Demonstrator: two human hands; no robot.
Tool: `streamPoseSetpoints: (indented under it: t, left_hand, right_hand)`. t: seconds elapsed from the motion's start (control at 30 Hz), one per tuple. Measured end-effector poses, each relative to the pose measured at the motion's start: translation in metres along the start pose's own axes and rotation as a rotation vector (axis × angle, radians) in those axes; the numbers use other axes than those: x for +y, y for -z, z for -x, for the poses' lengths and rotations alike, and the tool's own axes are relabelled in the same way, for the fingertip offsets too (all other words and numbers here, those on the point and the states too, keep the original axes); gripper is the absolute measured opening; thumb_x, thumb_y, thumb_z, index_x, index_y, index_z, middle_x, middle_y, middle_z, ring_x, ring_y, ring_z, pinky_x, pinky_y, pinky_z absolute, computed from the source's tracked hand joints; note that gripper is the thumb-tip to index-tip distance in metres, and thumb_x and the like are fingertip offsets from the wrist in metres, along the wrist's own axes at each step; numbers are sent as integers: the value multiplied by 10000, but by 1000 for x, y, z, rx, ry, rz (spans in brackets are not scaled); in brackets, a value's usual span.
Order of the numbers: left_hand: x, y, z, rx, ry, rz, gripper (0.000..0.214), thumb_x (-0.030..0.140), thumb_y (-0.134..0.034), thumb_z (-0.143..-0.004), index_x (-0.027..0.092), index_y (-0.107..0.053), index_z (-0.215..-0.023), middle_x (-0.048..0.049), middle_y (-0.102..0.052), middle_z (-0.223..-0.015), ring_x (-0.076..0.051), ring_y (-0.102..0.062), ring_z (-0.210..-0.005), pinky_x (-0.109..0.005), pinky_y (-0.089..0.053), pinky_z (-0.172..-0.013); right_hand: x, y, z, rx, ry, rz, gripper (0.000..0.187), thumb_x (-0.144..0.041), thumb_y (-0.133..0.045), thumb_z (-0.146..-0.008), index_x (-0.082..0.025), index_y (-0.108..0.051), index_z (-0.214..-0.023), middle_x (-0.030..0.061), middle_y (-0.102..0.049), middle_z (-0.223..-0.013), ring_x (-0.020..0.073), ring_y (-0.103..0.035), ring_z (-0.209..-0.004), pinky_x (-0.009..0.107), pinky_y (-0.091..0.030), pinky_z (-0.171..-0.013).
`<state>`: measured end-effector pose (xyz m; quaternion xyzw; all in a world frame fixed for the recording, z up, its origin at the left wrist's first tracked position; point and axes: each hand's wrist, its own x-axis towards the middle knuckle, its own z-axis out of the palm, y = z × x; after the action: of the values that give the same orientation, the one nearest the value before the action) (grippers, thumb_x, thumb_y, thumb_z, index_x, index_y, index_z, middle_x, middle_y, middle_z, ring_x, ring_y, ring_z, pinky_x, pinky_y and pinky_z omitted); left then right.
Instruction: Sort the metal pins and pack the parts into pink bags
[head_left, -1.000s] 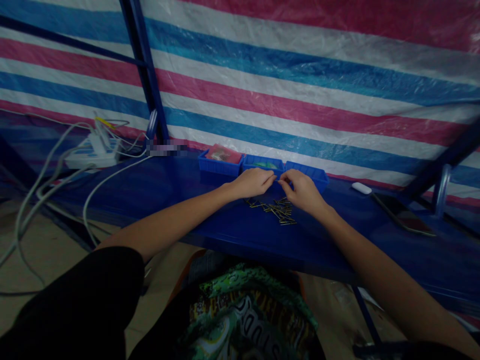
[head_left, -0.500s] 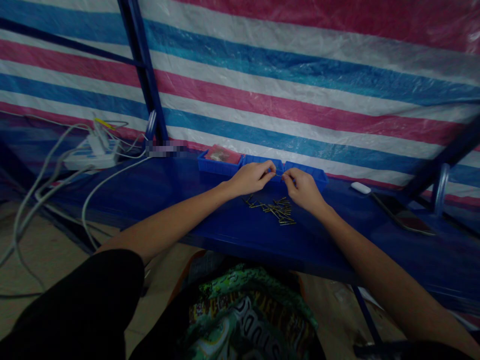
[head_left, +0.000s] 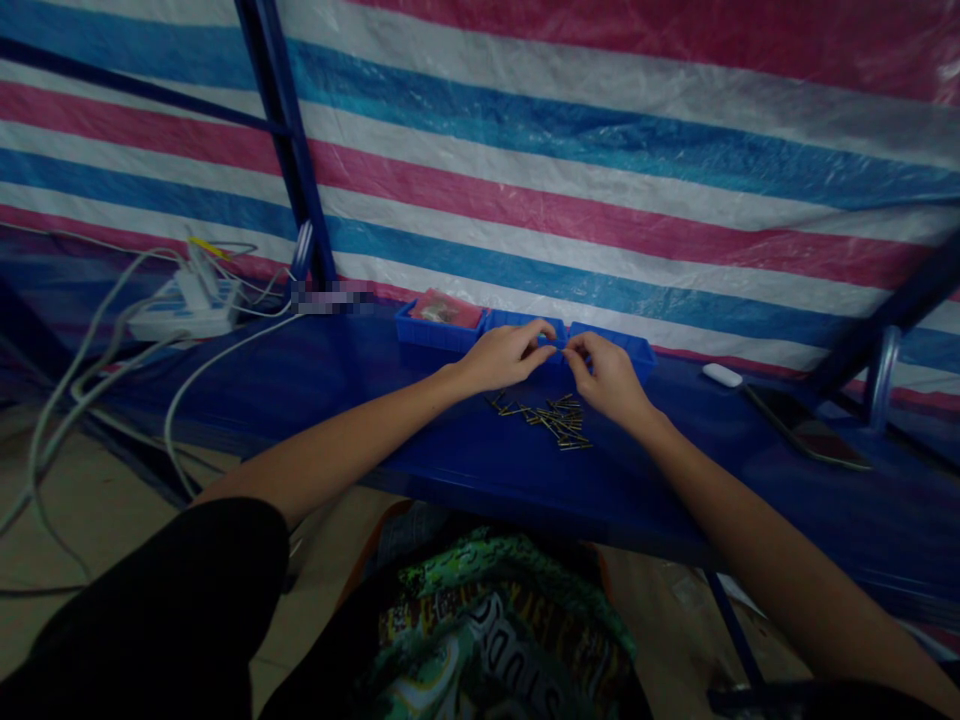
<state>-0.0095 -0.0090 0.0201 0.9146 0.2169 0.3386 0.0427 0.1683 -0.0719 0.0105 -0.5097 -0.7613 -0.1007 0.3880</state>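
My left hand is over the blue table, its thumb and forefinger apart and curved. Its thumb tip comes right up to the fingertips of my right hand, which are pinched together. Whatever small thing sits in that pinch is too fine and dark to make out. Just below the hands lies a loose pile of thin, brass-coloured metal pins, several of them crossing one another. Behind the hands are a blue bin in the middle and another blue bin on the right, both partly covered by my fingers.
A left blue bin holds a red packet with small parts. A white case and a dark phone lie at the right. A power strip with trailing cables stands left. A striped sheet hangs behind.
The thin, pale rod that showed between both hands' fingertips is no longer distinct. My left thumb tip has moved slightly right, closer to the right fingertips. The pile and bins have stayed put.
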Motion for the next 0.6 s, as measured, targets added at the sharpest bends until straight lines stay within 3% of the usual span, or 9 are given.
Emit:
streamPoseSetpoints:
  t: [0.2,0.43,0.6]
  left_hand:
    - [-1,0,1,24,-11,-6,191,271,-419,-905,179,-564,-987,-15,-619,-720,-135,-556,-652,-262,-376,-615]
    - [-2,0,-1,29,0,-39,286,291,-337,-937,170,-586,-868,-38,-630,-735,-141,-563,-671,-270,-374,-619]
    - [0,-1,1,44,-1,23,242,325,-429,-909,179,-542,-1066,-14,-625,-737,-134,-565,-654,-258,-382,-606]
  right_hand:
    - [1,-1,0,13,-11,9,191,-283,-403,-891,-195,-547,-801,58,-600,-748,184,-551,-686,322,-407,-643]
    - [-3,0,1,21,45,-24,112,-283,-491,-846,-195,-544,-891,41,-566,-746,174,-538,-684,303,-415,-628]
    - [-2,2,0,34,52,5,148,-258,-427,-873,-197,-539,-799,61,-570,-772,180,-536,-696,308,-408,-631]
